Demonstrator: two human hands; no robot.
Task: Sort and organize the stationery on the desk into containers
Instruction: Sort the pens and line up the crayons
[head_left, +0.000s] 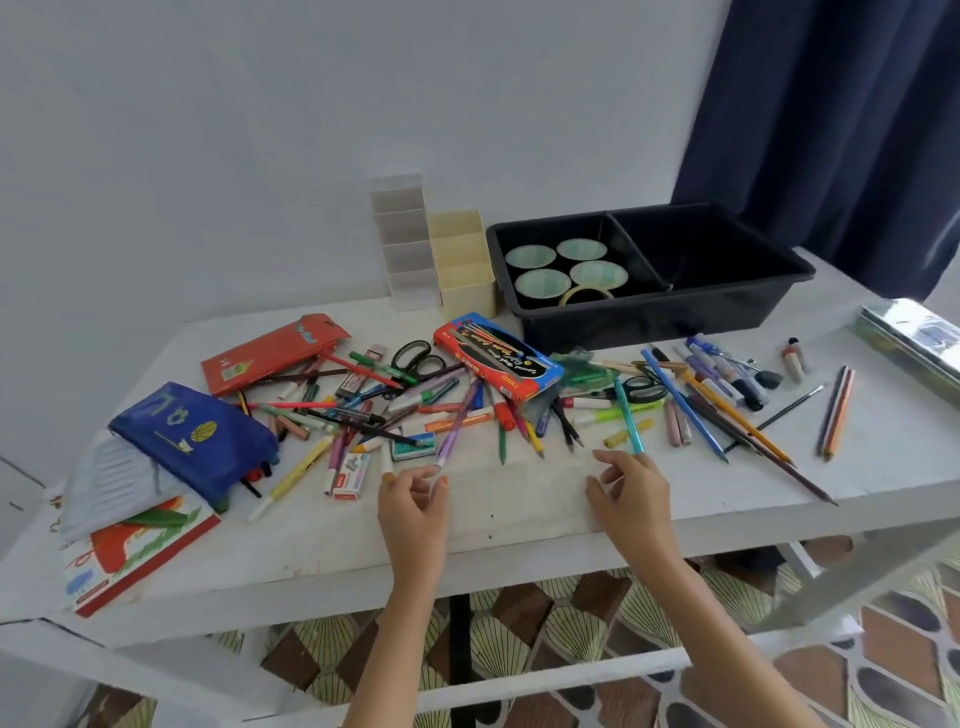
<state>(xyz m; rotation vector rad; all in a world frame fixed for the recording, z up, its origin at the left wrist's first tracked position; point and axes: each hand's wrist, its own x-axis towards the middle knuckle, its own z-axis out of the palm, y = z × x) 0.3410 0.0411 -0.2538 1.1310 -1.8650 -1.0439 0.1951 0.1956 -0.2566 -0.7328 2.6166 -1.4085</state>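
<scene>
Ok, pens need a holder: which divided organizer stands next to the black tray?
The shorter cream plastic organizer; the taller white plastic organizer stands left of it, farther from the black plastic tray.

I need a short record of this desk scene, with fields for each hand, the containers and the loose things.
left hand: pinches near end of lilac pencil
right hand: fingertips at near end of teal pen; grip unclear
containers: black two-compartment tray, cream organizer, white organizer, at the back
tray contents: four green cups, tape roll, left compartment
loose stationery: spread across white desk, black scissors among it
</scene>
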